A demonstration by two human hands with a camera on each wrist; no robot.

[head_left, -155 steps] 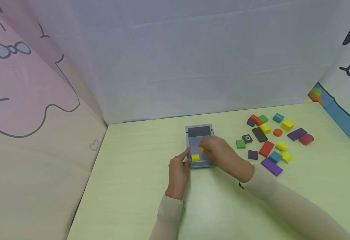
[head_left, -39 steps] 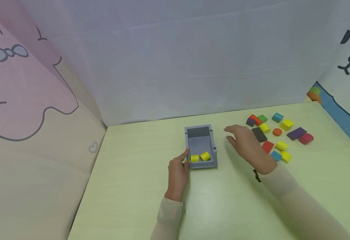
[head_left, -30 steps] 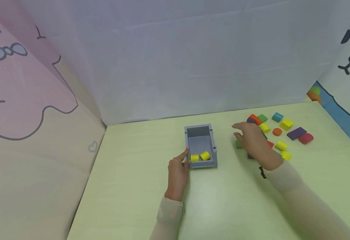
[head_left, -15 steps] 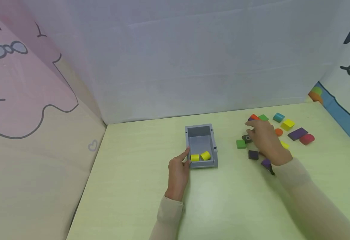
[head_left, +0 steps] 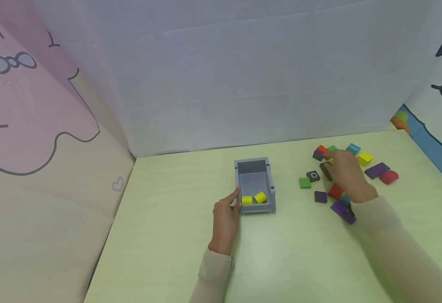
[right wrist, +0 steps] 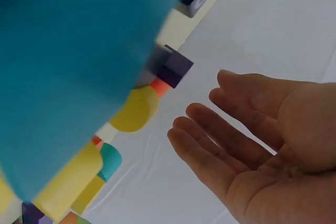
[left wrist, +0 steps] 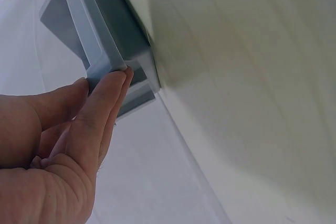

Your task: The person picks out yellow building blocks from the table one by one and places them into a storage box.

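Note:
A small grey plastic box (head_left: 256, 209) stands on the table with two yellow cylinders (head_left: 246, 200) lying at its near end. My left hand (head_left: 226, 219) grips its near left corner; in the left wrist view, thumb and fingers pinch the edge. My right hand (head_left: 345, 172) is over the scattered blocks, fingers loosely bent and parted, holding nothing. Its fingertips are right at a yellow block (head_left: 331, 160), mostly covered by the hand, beside a dark purple cube (head_left: 318, 155) and a red cylinder (head_left: 322, 148). A blue block (right wrist: 79, 77) looms large in the right wrist view.
Around my right hand lie a green block (head_left: 304, 183), a dark block with a ring mark (head_left: 313, 176), a purple bar (head_left: 343, 212), a red block (head_left: 335, 191) and a yellow cube (head_left: 365, 158). White cloth (head_left: 221, 84) hangs behind the table's back edge.
A second yellow cylinder has been let go into the box. My right hand has since moved right from the box to the blocks. The left hand has stayed at the box corner.

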